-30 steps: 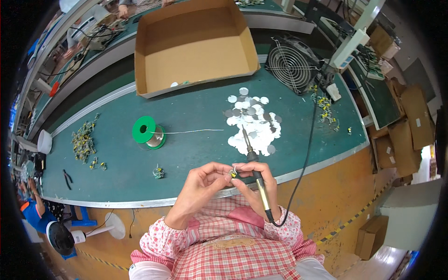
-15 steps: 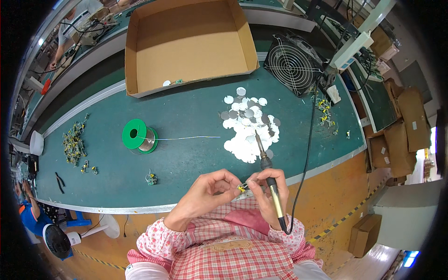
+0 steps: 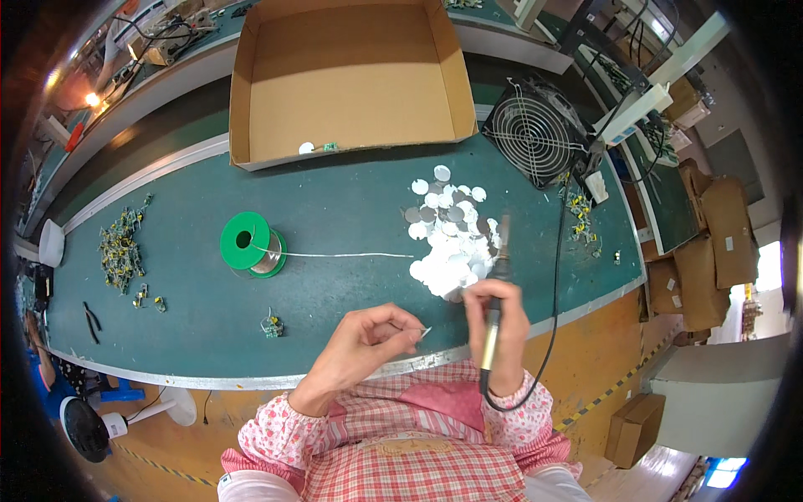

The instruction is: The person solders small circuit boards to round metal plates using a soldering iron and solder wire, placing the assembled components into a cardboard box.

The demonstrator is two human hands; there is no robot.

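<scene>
Both hands (image 3: 368, 339) (image 3: 495, 322) closed, close together

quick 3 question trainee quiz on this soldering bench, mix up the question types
1. True or false: the right hand holds a soldering iron.
2. Multiple choice: the solder wire runs from the green spool toward A) the fan, B) the pile of white discs, C) the cardboard box.
3. What do the left hand fingers pinch?

Key: 1 true. 2 B. 3 A small pale piece, too tiny to identify.
</scene>
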